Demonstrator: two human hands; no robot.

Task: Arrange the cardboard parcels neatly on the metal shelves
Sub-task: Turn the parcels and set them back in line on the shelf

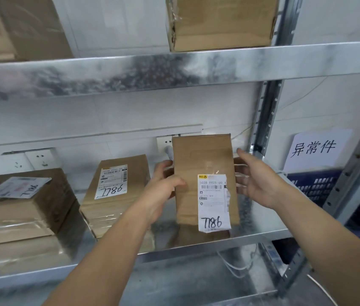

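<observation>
Head view: parcel [196, 173] upright on middle shelf [258, 226].
Left hand [163, 186] pinches its left edge, thumb in front; right hand [256, 182] spread beside the right edge, contact unclear. Likely light, stiff cardboard; take it by both side edges.

One cam, head-worn, wide-angle, facing fwd & slightly down. It's sitting close to the lower shelf [254, 224], looking down onto its top, and looking up at the upper shelf [174, 71] beam crossing the top third. Left hand [163, 186], right hand [256, 180] & upright parcel [196, 160] are sitting approx. mid-frame. Straight edges are bowing twd the borders.
</observation>
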